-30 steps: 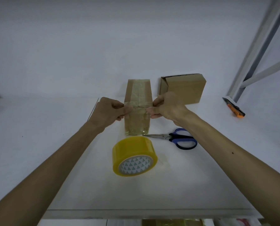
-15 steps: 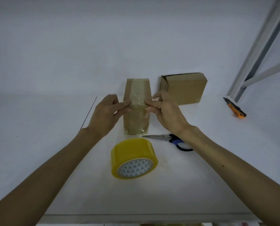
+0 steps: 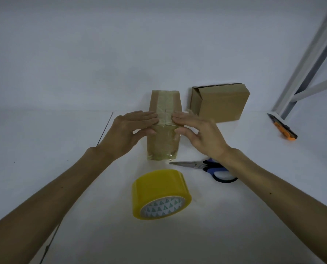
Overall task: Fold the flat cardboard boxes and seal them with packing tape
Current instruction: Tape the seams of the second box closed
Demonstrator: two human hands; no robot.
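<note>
Taped box [image 3: 164, 105] stands mid-counter [image 3: 63, 187], both hands pressing its top.
Brown cardboard, clear glossy tape down the top seam and wrinkled over the near face. Left hand [image 3: 128, 130] and right hand [image 3: 198, 134]: fingers straight and flat on the top, thumbs on the front. Second box [image 3: 221, 103], end flap ajar, just right behind. Yellow tape roll [image 3: 158, 187] nearer, its core printed with green triangles. Blue-handled scissors [image 3: 212, 168] beside.

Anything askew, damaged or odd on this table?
The tape strip on the upright box is wrinkled, its lower right corner jutting loose. The second box has an unsealed flap at its left end.
</note>
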